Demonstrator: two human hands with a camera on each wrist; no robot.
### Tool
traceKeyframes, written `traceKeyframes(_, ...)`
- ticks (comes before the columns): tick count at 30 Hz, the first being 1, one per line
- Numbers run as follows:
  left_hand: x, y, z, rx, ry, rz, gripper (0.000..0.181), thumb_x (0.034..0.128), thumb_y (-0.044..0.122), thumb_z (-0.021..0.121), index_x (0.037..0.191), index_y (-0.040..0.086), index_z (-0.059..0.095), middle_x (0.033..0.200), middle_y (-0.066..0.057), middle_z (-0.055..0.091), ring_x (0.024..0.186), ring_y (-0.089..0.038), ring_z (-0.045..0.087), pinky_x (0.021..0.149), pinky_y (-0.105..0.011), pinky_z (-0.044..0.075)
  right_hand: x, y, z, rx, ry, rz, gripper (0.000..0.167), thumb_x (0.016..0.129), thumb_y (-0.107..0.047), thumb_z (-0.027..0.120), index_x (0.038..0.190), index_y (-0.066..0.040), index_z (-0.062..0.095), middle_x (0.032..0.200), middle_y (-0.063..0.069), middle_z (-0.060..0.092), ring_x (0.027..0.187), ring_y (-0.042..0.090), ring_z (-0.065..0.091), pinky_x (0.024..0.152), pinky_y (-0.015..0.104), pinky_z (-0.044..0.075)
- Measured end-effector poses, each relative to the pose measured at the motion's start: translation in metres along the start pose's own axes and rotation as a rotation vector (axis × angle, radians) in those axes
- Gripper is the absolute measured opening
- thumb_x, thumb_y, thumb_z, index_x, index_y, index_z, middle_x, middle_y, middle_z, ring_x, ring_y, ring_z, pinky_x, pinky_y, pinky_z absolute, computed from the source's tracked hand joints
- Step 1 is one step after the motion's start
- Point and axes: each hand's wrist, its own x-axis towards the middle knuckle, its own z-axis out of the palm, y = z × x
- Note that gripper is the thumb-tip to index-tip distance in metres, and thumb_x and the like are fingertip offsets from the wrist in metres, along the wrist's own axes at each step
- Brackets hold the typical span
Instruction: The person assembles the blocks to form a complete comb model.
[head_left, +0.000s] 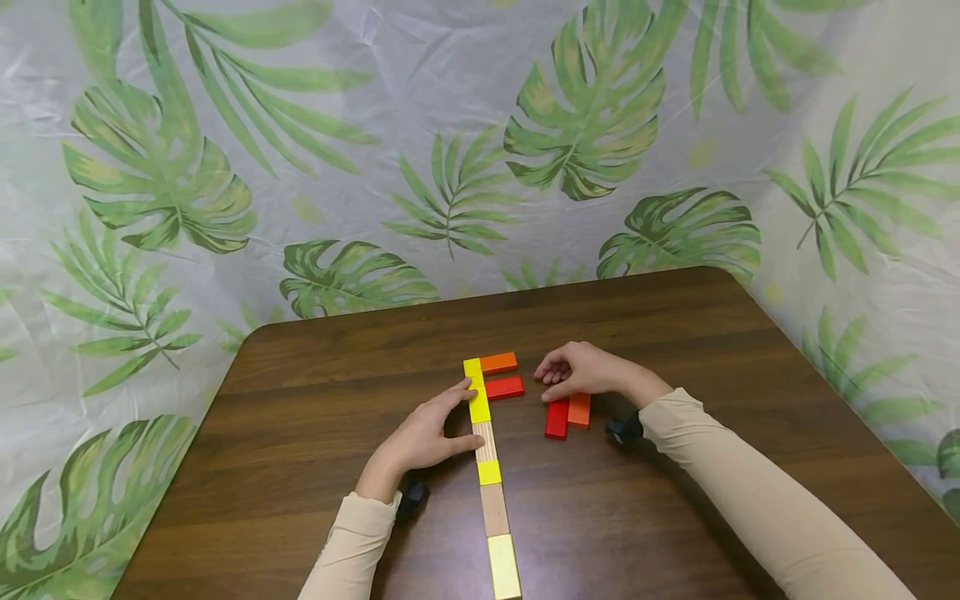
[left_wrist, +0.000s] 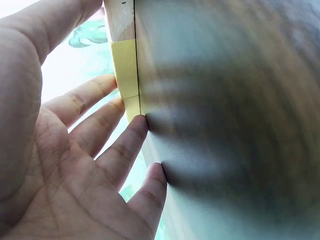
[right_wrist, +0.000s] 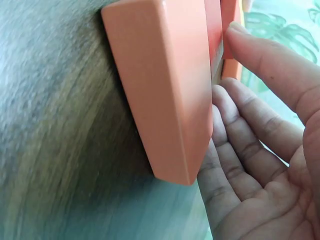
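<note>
A straight row of yellow and plain wooden blocks runs down the table; one yellow block [head_left: 479, 406] lies near its far end. My left hand [head_left: 431, 429] is beside the row, its fingertips touching the blocks' left side and its thumb over a plain block [head_left: 486, 432]. In the left wrist view those fingers are spread along a yellow block [left_wrist: 126, 67]. My right hand [head_left: 588, 371], fingers loosely bent, hovers at the far end of a red block [head_left: 557, 419] and an orange block [head_left: 579, 411] lying side by side. Nothing shows in its grasp.
Another orange block [head_left: 498, 363] and red block [head_left: 506, 387] stick out rightward from the row's far end. The brown table [head_left: 337, 375] stretches to a leaf-patterned cloth [head_left: 450, 100] behind it. Dark wrist cameras sit under both wrists.
</note>
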Motion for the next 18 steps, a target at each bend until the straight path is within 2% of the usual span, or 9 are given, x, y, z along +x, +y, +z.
traceKeyframes(6, -0.001, 0.001, 0.000, 0.005, -0.007, -0.010, 0.075, 0.0957, 0.037, 0.081, 0.159, 0.011, 0.051, 0.178, -0.005, 0.030, 0.162, -0.035, 0.036, 0.130, -0.059, 0.034, -0.004, 0.004, -0.003, -0.004, -0.015, -0.021, 0.038, 0.092, -0.026, 0.088, 0.122, -0.005, 0.077, 0.109, 0.004, 0.077, 0.097, 0.012, 0.067, 0.091, 0.026, 0.057)
traceKeyframes(13, -0.001, 0.000, 0.001, -0.001, -0.003, -0.007, 0.075, 0.0960, 0.037, 0.081, 0.159, 0.009, 0.051, 0.178, -0.006, 0.031, 0.162, -0.037, 0.036, 0.129, -0.060, 0.034, -0.009, 0.008, -0.005, -0.008, -0.039, -0.047, 0.040, 0.092, -0.025, 0.088, 0.123, -0.003, 0.077, 0.117, 0.008, 0.078, 0.105, 0.018, 0.070, 0.100, 0.040, 0.060)
traceKeyframes(18, 0.000, 0.000, 0.002, -0.005, 0.000, 0.001, 0.075, 0.0962, 0.038, 0.081, 0.159, 0.008, 0.051, 0.178, -0.007, 0.031, 0.161, -0.037, 0.036, 0.129, -0.061, 0.033, -0.015, 0.009, -0.008, -0.018, -0.061, -0.041, 0.041, 0.092, -0.025, 0.088, 0.126, -0.005, 0.077, 0.121, 0.008, 0.078, 0.107, 0.019, 0.069, 0.103, 0.041, 0.059)
